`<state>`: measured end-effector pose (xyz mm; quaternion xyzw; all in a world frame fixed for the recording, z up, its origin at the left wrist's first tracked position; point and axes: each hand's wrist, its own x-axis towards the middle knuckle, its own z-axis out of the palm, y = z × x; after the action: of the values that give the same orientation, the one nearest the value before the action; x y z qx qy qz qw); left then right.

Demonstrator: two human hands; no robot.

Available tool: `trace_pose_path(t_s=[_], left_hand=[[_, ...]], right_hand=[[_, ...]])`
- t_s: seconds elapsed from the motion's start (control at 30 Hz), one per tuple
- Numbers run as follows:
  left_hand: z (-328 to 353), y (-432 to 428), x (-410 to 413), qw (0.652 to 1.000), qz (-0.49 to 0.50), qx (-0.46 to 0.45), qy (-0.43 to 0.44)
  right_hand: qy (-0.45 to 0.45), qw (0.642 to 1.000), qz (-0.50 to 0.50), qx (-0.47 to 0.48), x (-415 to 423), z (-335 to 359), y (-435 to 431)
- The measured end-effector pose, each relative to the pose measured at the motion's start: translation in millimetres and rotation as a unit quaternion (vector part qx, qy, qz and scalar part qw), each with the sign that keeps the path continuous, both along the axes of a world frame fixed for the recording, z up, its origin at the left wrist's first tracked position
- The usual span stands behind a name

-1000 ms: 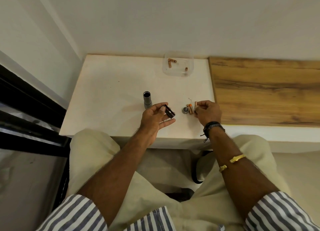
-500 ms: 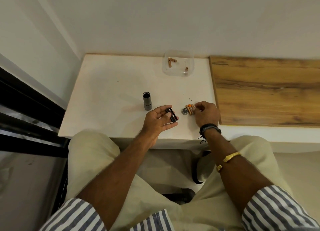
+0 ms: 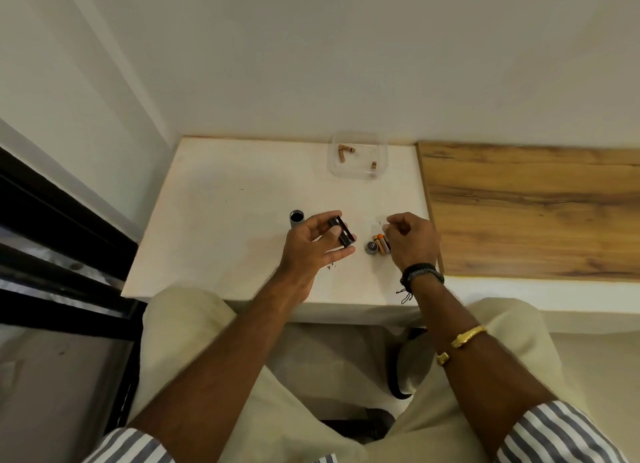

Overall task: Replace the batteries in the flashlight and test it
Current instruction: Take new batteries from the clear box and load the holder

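My left hand (image 3: 311, 251) holds a black battery holder (image 3: 343, 233) between thumb and fingers, just above the white table (image 3: 225, 227). The grey flashlight body (image 3: 296, 219) stands upright with its open end up, just left of that hand. Right of the holder, a few orange batteries (image 3: 378, 243) lie side by side next to the round tail cap (image 3: 371, 247). My right hand (image 3: 412, 240) hovers over the batteries' right side. Its fingers are curled together and nothing shows between them.
A clear plastic container (image 3: 381, 150) at the table's back edge holds three brownish batteries (image 3: 343, 149). A wooden surface (image 3: 533, 213) adjoins the table on the right. White walls close in behind and on the left, and my knees sit under the front edge.
My right hand held a battery upright a second ago, lowered it onto the pile, and now shows none. My left hand turned the black holder slightly and shifted a little left.
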<state>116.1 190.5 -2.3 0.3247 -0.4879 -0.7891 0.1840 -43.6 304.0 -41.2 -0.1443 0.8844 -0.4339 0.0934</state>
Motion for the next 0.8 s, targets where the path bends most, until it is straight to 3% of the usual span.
trace_pose_path(t_s=[0.17,0.33,0.5,0.8], left_hand=[[38,-33,-19,0.998,0.036,-0.018,0.037],[52,-74,-36,0.995,0.089,-0.040,0.008],[43,-104,-43,0.994,0.104,-0.033,-0.014],[9,-136,-43,0.997,0.075,-0.017,-0.022]], right_hand=[[-0.046,0.992,0.016,-0.120,-15,33,-40],[-0.057,0.992,0.019,-0.114,-49,52,-82],[-0.025,0.997,0.045,-0.052,-82,47,-134],[0.038,0.980,0.112,0.160,-117,7,-208]])
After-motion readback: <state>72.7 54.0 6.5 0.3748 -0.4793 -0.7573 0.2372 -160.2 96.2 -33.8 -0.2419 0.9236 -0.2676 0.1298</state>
